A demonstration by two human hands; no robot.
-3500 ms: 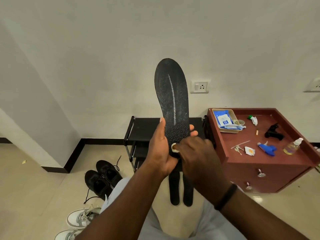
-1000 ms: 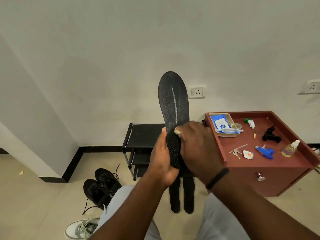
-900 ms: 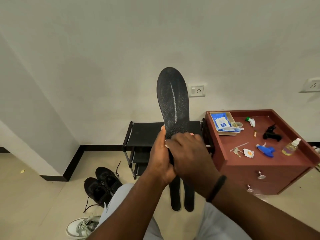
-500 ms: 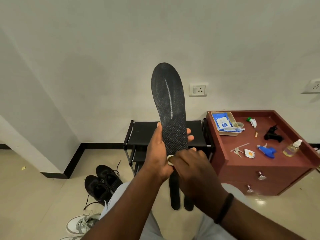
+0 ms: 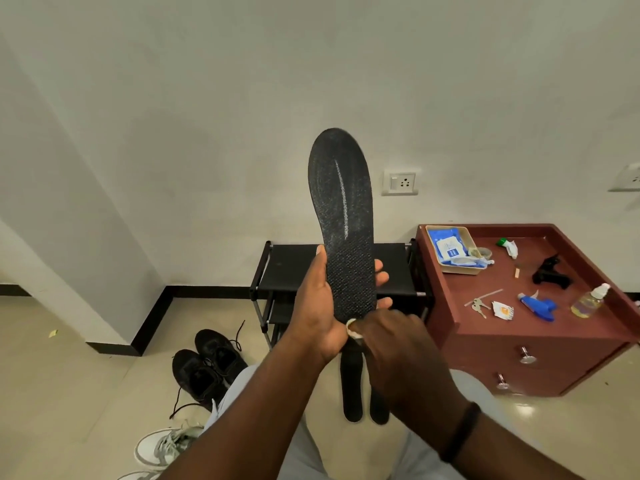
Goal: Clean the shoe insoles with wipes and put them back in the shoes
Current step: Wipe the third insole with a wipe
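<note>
Wiping the heel end of a black insole held upright

Going left to right: black shoes [image 5: 211,368] sit on the floor, well apart from us. Our left hand [image 5: 323,306] grips the insole [image 5: 344,216] near its heel, thumb on one edge, fingertips wrapped round the other, toe end pointing up. It looks light, thin and bendy, so we judge it best held low and firm where it is stiffest. Our right hand [image 5: 398,344] pinches a small pale wipe [image 5: 352,328] against the heel. Two more insoles [image 5: 351,393] lie on the floor below; the wipes pack [image 5: 446,245] rests on the cabinet [image 5: 540,327].
</note>
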